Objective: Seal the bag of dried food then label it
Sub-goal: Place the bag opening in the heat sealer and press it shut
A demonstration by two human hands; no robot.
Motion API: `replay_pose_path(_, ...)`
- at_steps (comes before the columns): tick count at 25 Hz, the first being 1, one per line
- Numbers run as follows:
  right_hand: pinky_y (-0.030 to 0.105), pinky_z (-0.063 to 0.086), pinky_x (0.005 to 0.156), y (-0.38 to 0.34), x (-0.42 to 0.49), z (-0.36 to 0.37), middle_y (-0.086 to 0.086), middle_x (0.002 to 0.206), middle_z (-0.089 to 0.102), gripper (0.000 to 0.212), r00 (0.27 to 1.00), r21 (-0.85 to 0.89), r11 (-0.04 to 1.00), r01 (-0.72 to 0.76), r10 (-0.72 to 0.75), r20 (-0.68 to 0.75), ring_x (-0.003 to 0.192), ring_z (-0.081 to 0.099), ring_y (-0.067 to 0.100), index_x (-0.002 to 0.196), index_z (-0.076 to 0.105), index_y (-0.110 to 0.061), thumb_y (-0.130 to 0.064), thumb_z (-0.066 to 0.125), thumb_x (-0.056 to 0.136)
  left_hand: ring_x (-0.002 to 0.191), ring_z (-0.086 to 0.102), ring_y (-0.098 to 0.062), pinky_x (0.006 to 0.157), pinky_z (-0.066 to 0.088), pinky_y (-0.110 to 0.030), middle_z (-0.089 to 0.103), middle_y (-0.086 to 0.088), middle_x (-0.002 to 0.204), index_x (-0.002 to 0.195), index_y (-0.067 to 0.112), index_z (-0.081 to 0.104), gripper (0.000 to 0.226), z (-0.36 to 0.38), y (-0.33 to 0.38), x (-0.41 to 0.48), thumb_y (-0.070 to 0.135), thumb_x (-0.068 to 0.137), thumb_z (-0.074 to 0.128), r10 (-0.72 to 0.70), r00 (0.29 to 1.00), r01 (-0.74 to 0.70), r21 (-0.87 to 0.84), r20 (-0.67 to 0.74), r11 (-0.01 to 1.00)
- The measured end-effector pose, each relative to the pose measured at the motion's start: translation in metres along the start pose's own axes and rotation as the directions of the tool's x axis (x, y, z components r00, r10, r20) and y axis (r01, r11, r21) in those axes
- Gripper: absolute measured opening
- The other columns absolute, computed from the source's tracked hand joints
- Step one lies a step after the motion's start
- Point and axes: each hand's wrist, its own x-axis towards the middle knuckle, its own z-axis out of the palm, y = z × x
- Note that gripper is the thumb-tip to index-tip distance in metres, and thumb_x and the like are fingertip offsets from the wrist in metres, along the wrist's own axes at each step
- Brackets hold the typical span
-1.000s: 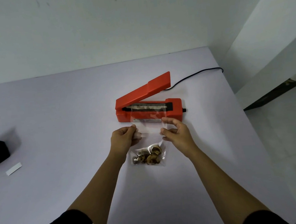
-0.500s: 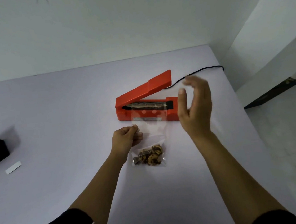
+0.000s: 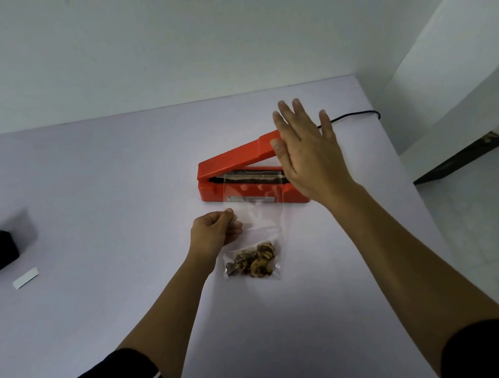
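From the head view, your left hand (image 3: 215,231) pinches the clear plastic bag of dried food (image 3: 254,237), its mouth lying across the open orange heat sealer (image 3: 240,174) on the table (image 3: 89,189). Your right hand (image 3: 307,155) hovers spread, empty, over the raised lever. Sealing and labelling remain.
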Motion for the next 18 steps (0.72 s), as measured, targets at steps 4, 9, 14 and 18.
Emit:
replay_pose_path(4,0.043,-0.002,0.113,0.015,-0.011,0.017,0.007,0.155,0.022,0.056,0.995,-0.055,0.997,-0.053,0.057,0.078,0.145,0.009,0.023,0.144,0.026,-0.012,-0.040,0.014,0.098,0.068,0.066,-0.023,0.071,0.058,-0.031,0.068,-0.015,0.074,0.079,0.004,0.068,0.020,0.001,0.000,0.001,0.018,0.091,0.059,0.004,1.000,-0.004,-0.002,0.003,1.000)
replay_pose_path(9,0.044,-0.004,0.115,0.024,-0.019,0.037,0.004,0.157,0.013,0.051,0.971,-0.067,0.993,-0.101,0.113,0.213,0.145,0.000,0.018,0.147,0.014,-0.013,-0.032,0.018,0.101,0.068,0.066,-0.023,0.074,0.058,-0.033,0.069,-0.013,0.072,0.078,0.004,0.068,0.020,0.001,-0.001,0.003,0.018,0.090,0.060,0.008,1.000,-0.008,-0.007,-0.001,1.000)
replay_pose_path(14,0.042,-0.007,0.115,0.033,-0.023,0.054,0.005,0.158,0.005,0.054,0.941,-0.041,0.994,-0.106,0.113,0.319,0.145,-0.003,0.018,0.148,0.007,-0.013,-0.036,0.017,0.100,0.068,0.066,-0.022,0.074,0.058,-0.033,0.069,-0.013,0.072,0.080,0.003,0.068,0.020,0.001,-0.003,0.005,0.018,0.091,0.059,0.003,1.000,-0.002,-0.022,0.005,1.000)
replay_pose_path(18,0.043,-0.012,0.113,0.036,-0.018,0.057,0.009,0.158,-0.006,0.057,0.924,-0.130,0.990,-0.046,0.092,0.370,0.145,-0.010,0.020,0.147,0.005,-0.009,-0.039,0.015,0.099,0.074,0.066,-0.024,0.077,0.057,-0.034,0.069,-0.014,0.075,0.080,0.004,0.068,0.021,0.000,-0.006,0.010,0.020,0.091,0.058,0.005,0.999,-0.004,-0.009,0.042,1.000)
